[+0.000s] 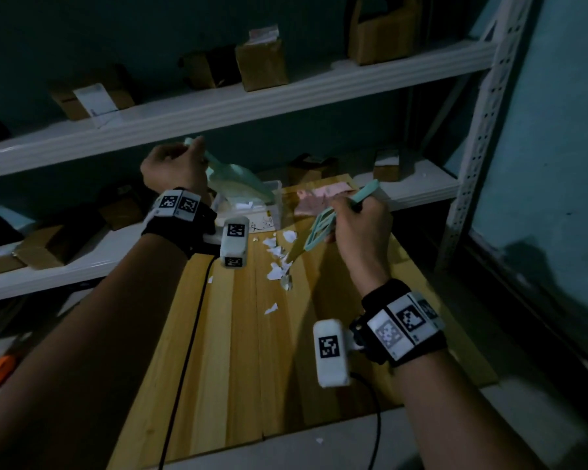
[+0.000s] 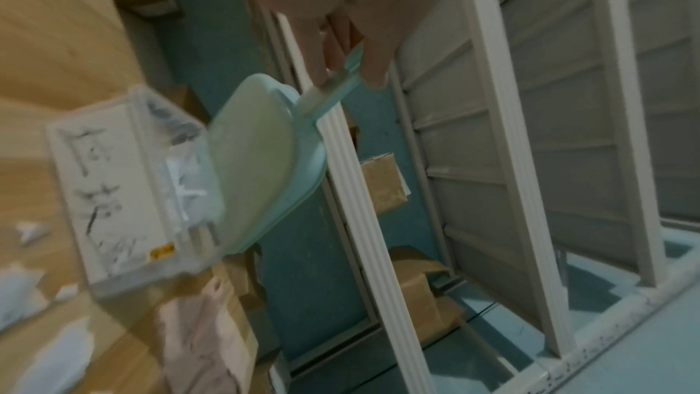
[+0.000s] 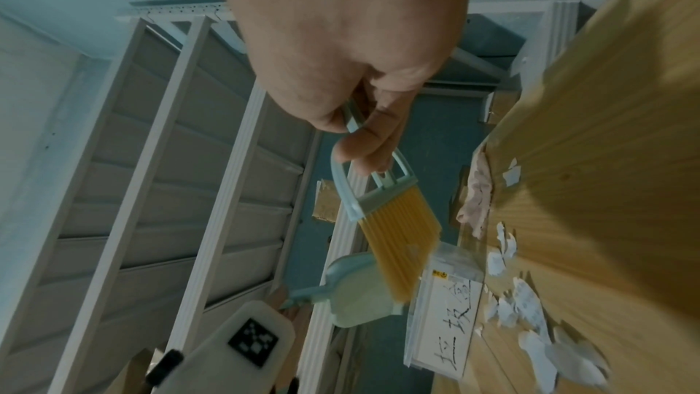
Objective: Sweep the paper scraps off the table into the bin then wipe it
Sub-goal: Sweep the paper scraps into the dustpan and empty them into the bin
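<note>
Dim light throughout; a teal wall (image 1: 82, 35) fills the top of the head view; white metal shelving (image 1: 238, 100) crosses it from lower left to upper right, carrying brown cardboard boxes (image 1: 261, 64); a perforated white upright (image 1: 482, 130) stands at right, beside a paler blue-green wall (image 1: 564, 113); pale grey floor (image 1: 523, 418) at lower right.

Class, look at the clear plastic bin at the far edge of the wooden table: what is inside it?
Through the clear plastic bin's open top, white paper scraps show inside. The pale green plastic dustpan, tipped over the opening by the left hand, covers the rest, so how full it is cannot be seen.
</note>
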`<state>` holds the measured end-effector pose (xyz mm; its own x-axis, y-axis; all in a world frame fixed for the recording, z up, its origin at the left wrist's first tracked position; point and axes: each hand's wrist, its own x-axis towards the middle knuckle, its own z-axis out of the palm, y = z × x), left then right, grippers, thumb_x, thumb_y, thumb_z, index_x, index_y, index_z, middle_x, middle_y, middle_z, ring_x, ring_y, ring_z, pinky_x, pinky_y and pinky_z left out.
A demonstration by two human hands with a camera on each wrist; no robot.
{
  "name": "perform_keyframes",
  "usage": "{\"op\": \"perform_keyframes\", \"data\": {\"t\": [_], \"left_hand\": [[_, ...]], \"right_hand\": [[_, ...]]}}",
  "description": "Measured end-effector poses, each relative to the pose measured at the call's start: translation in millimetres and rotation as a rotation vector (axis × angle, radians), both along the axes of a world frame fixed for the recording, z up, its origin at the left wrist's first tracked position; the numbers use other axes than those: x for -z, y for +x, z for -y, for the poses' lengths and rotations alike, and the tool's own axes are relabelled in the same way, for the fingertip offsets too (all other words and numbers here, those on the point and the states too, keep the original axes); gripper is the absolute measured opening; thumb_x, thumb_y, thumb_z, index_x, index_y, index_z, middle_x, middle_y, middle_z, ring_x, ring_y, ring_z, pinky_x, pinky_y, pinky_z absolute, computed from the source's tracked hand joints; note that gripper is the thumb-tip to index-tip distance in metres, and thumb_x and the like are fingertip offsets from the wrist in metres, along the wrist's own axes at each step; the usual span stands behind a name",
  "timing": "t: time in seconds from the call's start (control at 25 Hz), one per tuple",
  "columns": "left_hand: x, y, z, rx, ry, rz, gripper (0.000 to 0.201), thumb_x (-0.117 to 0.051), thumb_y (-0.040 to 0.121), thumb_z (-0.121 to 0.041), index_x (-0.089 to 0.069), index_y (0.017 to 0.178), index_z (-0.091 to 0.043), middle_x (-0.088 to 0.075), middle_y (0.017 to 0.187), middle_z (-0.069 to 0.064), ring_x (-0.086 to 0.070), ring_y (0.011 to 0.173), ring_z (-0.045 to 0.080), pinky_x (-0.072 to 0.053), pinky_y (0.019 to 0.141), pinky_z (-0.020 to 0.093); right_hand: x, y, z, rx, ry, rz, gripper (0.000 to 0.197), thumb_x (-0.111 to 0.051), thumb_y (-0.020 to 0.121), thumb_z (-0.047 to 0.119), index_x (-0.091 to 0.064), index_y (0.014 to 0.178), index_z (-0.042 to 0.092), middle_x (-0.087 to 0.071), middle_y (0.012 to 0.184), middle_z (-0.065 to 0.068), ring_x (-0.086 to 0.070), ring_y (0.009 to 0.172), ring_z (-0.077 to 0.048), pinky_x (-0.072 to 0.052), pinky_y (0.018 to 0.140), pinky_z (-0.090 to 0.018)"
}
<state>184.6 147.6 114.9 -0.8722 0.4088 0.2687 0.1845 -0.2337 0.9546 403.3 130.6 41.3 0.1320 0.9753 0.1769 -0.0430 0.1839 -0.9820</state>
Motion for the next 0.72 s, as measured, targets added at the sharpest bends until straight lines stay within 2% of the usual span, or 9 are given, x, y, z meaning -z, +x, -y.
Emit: {"op": "perform_keyframes", "data": {"t": [0.12,0.24,0.4,0.48,0.52,0.56,0.6,0.68,0.72], "left_hand": [[-0.3,-1.8,2.0,0.027,-0.009,0.025,0.025,-0.082,0.078,-0.023,-0.071,0.095,-0.01,-0.072,0.089,0.002,-0.071,0.077,0.009,-0.061,0.067,0.024],[4.9,-7.5,14.6,0.093,0.082,0.256,0.02,-0.079,0.079,-0.016,-0.069,0.095,-0.011,-0.074,0.094,0.01,-0.071,0.08,0.018,-0.062,0.075,0.039],[14.4,-13.8,41.2,0.144,0.163,0.429,0.021,-0.068,0.09,-0.007,-0.06,0.108,-0.003,-0.068,0.112,0.02,-0.071,0.097,0.024,-0.06,0.082,0.031],[14.8,-22.6,56.4,0.192,0.176,0.499,0.003,-0.058,0.096,-0.007,-0.056,0.094,-0.009,-0.066,0.11,0.014,-0.069,0.095,0.018,-0.053,0.096,0.031],[16.4,-26.9,64.6,0.212,0.192,0.524,0.007,-0.054,0.098,-0.008,-0.055,0.092,-0.009,-0.064,0.098,0.006,-0.066,0.085,0.011,-0.048,0.101,0.031],[20.0,-27.0,71.9,0.208,0.194,0.511,0.005,-0.054,0.098,-0.009,-0.058,0.096,-0.006,-0.06,0.087,0.001,-0.062,0.073,0.006,-0.05,0.099,0.029],[24.1,-28.5,82.1,0.174,0.206,0.501,0.009,-0.058,0.096,-0.009,-0.061,0.1,-0.002,-0.057,0.077,0.0,-0.058,0.063,0.004,-0.057,0.087,0.024],[36.9,-29.2,103.2,0.136,0.211,0.501,0.009,-0.064,0.092,-0.01,-0.061,0.086,-0.003,-0.056,0.063,0.001,-0.054,0.049,0.003,-0.053,0.059,0.015],[43.6,-32.1,112.9,0.13,0.21,0.525,0.015,-0.063,0.093,-0.01,-0.058,0.079,-0.008,-0.057,0.058,0.0,-0.054,0.047,0.003,-0.05,0.056,0.013]], "right_hand": [[-0.8,3.6,0.5,-0.009,0.005,0.032,0.014,-0.059,0.094,0.029,-0.06,0.102,0.018,-0.066,0.082,0.004,-0.068,0.066,-0.005,-0.054,0.051,-0.015],[1.2,4.2,-0.1,-0.028,-0.024,0.036,0.013,-0.059,0.095,0.03,-0.06,0.1,0.018,-0.067,0.082,0.002,-0.07,0.067,-0.007,-0.055,0.053,-0.017],[5.9,5.9,-2.7,-0.014,-0.032,0.073,0.009,-0.055,0.098,0.027,-0.059,0.099,0.019,-0.069,0.083,0.0,-0.07,0.067,-0.008,-0.059,0.058,-0.022],[5.8,7.3,-4.2,-0.014,-0.052,0.037,0.011,-0.051,0.1,0.028,-0.058,0.095,0.022,-0.069,0.087,-0.001,-0.07,0.072,-0.008,-0.06,0.063,-0.026],[3.6,7.2,-3.2,-0.024,-0.07,0.001,0.013,-0.049,0.1,0.029,-0.057,0.091,0.024,-0.068,0.088,-0.001,-0.07,0.074,-0.009,-0.06,0.064,-0.026],[3.0,9.1,-4.4,-0.027,-0.082,-0.031,0.016,-0.048,0.101,0.029,-0.055,0.088,0.025,-0.069,0.088,-0.001,-0.07,0.075,-0.01,-0.059,0.063,-0.025],[2.3,8.2,-4.5,-0.024,-0.087,-0.045,0.017,-0.048,0.101,0.028,-0.056,0.087,0.023,-0.069,0.09,-0.002,-0.07,0.075,-0.01,-0.058,0.061,-0.024],[5.1,6.6,-8.2,0.024,-0.066,0.016,0.019,-0.048,0.101,0.028,-0.06,0.1,0.014,-0.069,0.096,-0.005,-0.068,0.077,-0.01,-0.054,0.056,-0.018],[6.1,6.1,-10.6,0.054,-0.035,0.069,0.022,-0.048,0.101,0.029,-0.06,0.107,0.01,-0.069,0.099,-0.005,-0.067,0.078,-0.009,-0.054,0.055,-0.016]]}}
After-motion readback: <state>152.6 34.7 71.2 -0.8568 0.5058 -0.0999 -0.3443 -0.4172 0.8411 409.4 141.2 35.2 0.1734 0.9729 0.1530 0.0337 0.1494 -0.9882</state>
